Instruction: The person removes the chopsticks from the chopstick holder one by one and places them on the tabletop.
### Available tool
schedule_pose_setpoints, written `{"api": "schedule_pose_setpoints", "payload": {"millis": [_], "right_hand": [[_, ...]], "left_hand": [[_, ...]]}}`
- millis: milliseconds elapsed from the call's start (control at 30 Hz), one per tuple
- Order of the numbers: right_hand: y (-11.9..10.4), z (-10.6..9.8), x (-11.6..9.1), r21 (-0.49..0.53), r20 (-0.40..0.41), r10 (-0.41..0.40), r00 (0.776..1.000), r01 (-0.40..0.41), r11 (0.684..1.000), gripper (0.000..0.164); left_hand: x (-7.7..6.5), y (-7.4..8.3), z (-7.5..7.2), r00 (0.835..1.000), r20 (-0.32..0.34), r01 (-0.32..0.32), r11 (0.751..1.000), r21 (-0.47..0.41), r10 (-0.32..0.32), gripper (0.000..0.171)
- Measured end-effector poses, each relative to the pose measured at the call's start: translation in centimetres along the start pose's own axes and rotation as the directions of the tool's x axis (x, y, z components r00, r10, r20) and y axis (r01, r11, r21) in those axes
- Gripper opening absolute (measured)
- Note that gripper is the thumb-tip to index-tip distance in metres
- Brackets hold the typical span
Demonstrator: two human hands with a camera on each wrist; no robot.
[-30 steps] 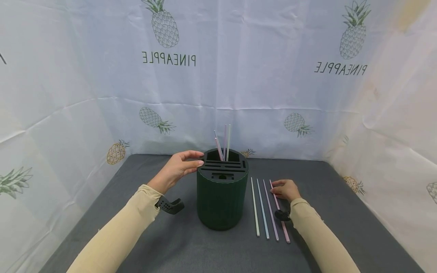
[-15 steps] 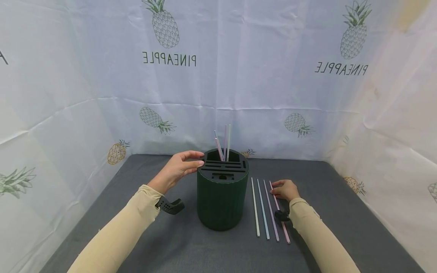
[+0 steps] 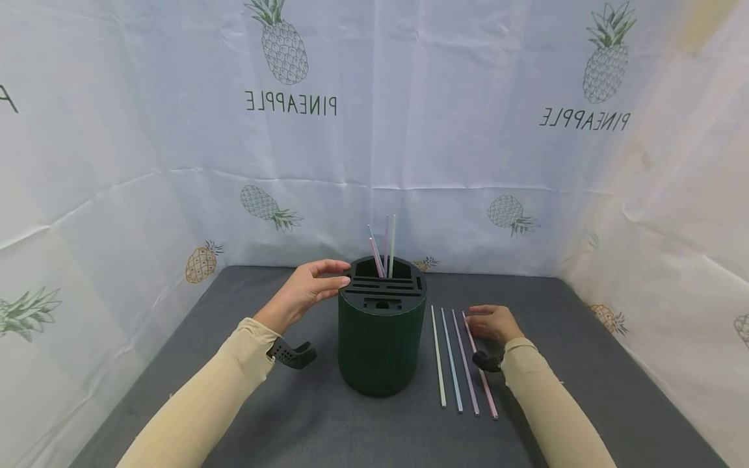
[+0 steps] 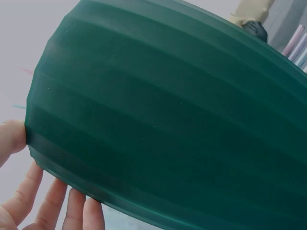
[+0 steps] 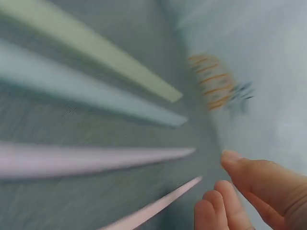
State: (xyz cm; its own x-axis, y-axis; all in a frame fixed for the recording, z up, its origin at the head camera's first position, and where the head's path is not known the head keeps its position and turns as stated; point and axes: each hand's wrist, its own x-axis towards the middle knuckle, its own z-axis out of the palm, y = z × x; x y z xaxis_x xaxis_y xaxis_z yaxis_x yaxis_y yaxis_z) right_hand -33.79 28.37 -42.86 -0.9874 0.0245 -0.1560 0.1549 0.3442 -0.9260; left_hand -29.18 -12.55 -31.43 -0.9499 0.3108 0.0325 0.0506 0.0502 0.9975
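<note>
A dark green round holder point(image 3: 377, 351) with a slotted black top stands upright on the grey cloth. Several thin straws point(image 3: 393, 244) stick up from its rear compartment. My left hand point(image 3: 305, 290) rests its fingertips and thumb on the holder's left rim; the left wrist view shows these fingers point(image 4: 53, 196) extended along its edge. To the holder's right lie pale green point(image 3: 438, 357), blue point(image 3: 452, 361), purple point(image 3: 465, 361) and pink point(image 3: 487, 392) straws, side by side. My right hand point(image 3: 494, 323) hovers by the far end of the pink straw, thumb and fingers apart, holding nothing.
A white curtain point(image 3: 433, 143) printed with pineapples encloses the table point(image 3: 281, 416) at the back and both sides. Both wrists carry a black strap; the left one point(image 3: 291, 354) hangs close to the holder.
My right hand has shifted slightly right and its fingers have drawn off the far end of the pink straw. The left hand and the holder stay put.
</note>
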Motion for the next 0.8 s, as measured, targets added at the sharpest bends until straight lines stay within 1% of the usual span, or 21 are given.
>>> {"api": "schedule_pose_setpoints", "payload": {"millis": [133, 233, 300, 367, 433, 533, 600, 700, 800], "right_hand": [[-2.5, -1.0, -0.6, 0.122, 0.028, -0.039, 0.999, 0.035, 0.992, 0.058], [-5.0, -1.6, -1.3, 0.234, 0.034, -0.067, 0.997, 0.057, 0.971, 0.064], [-6.8, -1.8, -1.9, 0.320, 0.034, -0.101, 0.994, 0.085, 0.943, 0.066], [-8.4, -1.8, -2.4, 0.401, 0.023, -0.141, 0.990, 0.120, 0.908, 0.067], [-10.0, -1.6, -2.9, 0.465, 0.009, -0.197, 0.980, 0.170, 0.869, 0.065], [-12.1, -1.2, -3.7, 0.525, -0.017, -0.293, 0.956, 0.258, 0.811, 0.062], [-13.5, -0.7, -4.3, 0.542, -0.032, -0.353, 0.935, 0.313, 0.780, 0.059], [-15.4, 0.2, -5.2, 0.560, -0.045, -0.431, 0.901, 0.380, 0.736, 0.056], [-17.1, 1.6, -6.2, 0.572, -0.041, -0.491, 0.870, 0.423, 0.703, 0.051]], "left_hand": [[0.0, 0.0, 0.1, 1.000, -0.009, 0.000, 1.000, -0.001, 0.000, 0.046], [0.0, 0.1, 0.1, 1.000, -0.016, 0.000, 1.000, 0.000, 0.000, 0.046], [0.0, 0.1, 0.1, 1.000, -0.018, 0.002, 1.000, -0.002, -0.003, 0.046], [-0.1, 0.1, 0.1, 1.000, -0.018, 0.005, 1.000, -0.003, -0.005, 0.046], [-0.1, 0.1, 0.1, 1.000, -0.016, 0.006, 1.000, -0.003, -0.006, 0.046], [-0.1, 0.1, 0.1, 1.000, -0.012, 0.008, 1.000, -0.002, -0.008, 0.046], [-0.1, 0.1, 0.1, 1.000, -0.010, 0.008, 1.000, -0.001, -0.008, 0.046], [-0.1, 0.1, 0.1, 1.000, -0.012, 0.007, 1.000, 0.000, -0.007, 0.046], [-0.1, 0.1, 0.1, 1.000, -0.013, 0.004, 1.000, 0.002, -0.004, 0.047]]}}
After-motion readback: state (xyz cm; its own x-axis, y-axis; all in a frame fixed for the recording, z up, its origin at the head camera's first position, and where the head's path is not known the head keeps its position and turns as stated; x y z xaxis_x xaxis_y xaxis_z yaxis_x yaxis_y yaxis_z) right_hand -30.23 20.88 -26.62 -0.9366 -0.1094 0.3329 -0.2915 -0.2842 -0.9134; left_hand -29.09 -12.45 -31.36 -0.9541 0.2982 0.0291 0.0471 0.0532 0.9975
